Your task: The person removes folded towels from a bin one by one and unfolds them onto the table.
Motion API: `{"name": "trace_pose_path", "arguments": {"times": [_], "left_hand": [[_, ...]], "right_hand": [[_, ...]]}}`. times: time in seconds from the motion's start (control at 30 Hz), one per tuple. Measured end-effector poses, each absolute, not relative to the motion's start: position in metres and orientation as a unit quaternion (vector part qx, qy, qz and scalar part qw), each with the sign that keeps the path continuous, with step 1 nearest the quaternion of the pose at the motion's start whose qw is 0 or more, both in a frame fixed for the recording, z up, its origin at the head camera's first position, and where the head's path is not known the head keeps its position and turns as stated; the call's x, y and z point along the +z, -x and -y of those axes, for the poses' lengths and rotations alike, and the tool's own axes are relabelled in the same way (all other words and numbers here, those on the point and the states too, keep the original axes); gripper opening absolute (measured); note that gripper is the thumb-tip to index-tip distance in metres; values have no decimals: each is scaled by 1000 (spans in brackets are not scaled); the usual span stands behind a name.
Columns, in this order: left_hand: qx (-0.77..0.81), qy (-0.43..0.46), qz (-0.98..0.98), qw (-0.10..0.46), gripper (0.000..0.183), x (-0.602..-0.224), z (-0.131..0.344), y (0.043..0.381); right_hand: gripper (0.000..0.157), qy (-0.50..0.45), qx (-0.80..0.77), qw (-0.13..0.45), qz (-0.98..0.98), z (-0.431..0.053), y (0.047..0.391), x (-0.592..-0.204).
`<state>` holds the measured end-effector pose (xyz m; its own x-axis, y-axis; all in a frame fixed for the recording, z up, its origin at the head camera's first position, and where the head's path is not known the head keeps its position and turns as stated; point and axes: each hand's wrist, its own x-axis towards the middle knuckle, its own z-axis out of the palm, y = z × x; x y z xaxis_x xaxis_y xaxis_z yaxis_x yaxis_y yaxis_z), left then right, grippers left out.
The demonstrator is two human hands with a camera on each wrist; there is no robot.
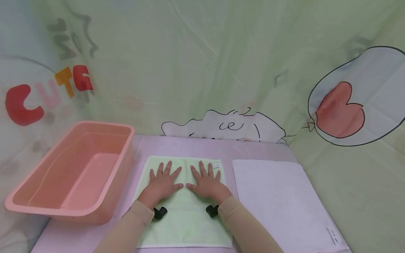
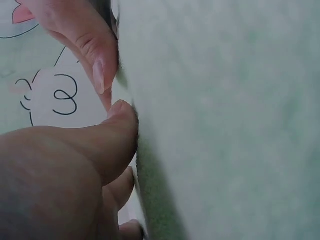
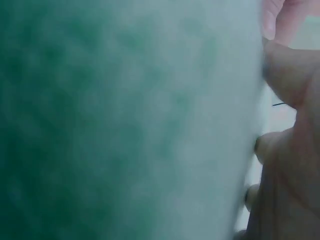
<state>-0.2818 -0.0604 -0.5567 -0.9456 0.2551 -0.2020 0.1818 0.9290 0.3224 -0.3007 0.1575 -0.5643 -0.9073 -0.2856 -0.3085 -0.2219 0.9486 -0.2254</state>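
Observation:
A pale green towel (image 1: 186,221) with a white edge and a small tag lies spread flat on the table. Both hands rest palm down on its upper half, fingers straight and spread. The left hand (image 1: 162,185) lies left of the middle, the right hand (image 1: 207,185) right of it, and their thumbs point at each other with a small gap between. In the left wrist view the left thumb (image 2: 112,142) touches the green cloth, and the other hand shows beyond it. The right wrist view has the towel filling most of the picture, with the right thumb (image 3: 287,72) against it.
Left of the towel stands a pink plastic basin (image 1: 117,172). A white towel (image 1: 278,203) with a tag lies flat to the right. The table has a light purple cover (image 1: 190,144). A printed curtain (image 1: 196,70) with cartoon drawings hangs behind and around the table.

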Motion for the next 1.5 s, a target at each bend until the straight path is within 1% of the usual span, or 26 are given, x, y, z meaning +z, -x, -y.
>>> {"name": "trace_pose_path", "arguments": {"times": [0.17,0.4,0.57,0.73,0.83,1.07,1.3,1.37,1.5], "left_hand": [[147,-106,-975,128,77,-557,63,282],[162,-107,-973,124,82,-561,69,286],[166,-99,-974,116,85,-565,73,291],[164,-83,-976,118,87,-565,76,295],[171,-76,-975,120,88,-564,77,298],[188,-67,-972,123,90,-565,80,304],[194,-64,-971,127,92,-565,82,307],[195,-65,-970,129,92,-565,82,307],[194,-66,-970,130,93,-566,85,309]], "right_hand": [[92,111,-84,159,-977,-162,304,-576],[96,96,-70,162,-980,-162,300,-561],[100,97,-66,163,-980,-167,303,-563],[107,92,-72,158,-981,-173,313,-577],[107,80,-71,165,-980,-174,316,-578],[107,69,-85,168,-980,-173,310,-560],[110,71,-97,167,-979,-177,314,-559],[108,67,-95,172,-978,-176,312,-553],[109,66,-103,176,-977,-179,314,-559]]}}
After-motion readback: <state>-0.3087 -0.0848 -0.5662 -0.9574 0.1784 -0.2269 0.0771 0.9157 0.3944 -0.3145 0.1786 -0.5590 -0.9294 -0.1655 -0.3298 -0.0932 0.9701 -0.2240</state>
